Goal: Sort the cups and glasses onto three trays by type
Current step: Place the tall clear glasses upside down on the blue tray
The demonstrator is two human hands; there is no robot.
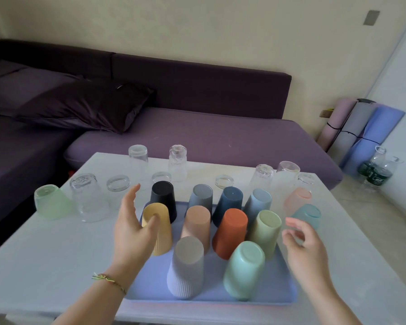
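Note:
A blue tray (211, 294) at the table's front holds several upturned coloured plastic cups, among them a yellow cup (159, 231), a black cup (163, 198), an orange cup (231, 233) and a mint cup (244, 270). My left hand (131, 228) hovers open by the yellow cup, thumb close to its base. At the tray's right edge floats my right hand (302, 245), fingers relaxed and holding nothing. Clear glasses (89, 198) stand upside down behind and to the left. Frosted cups stand outside the tray: green (51, 201), pink (297, 199) and teal (308, 215).
The white table (45, 266) fronts a purple sofa (197, 132) with a dark pillow. Rolled mats (361, 127) and bottles (377, 170) stand on the floor at the right. Bare tabletop shows left of the tray.

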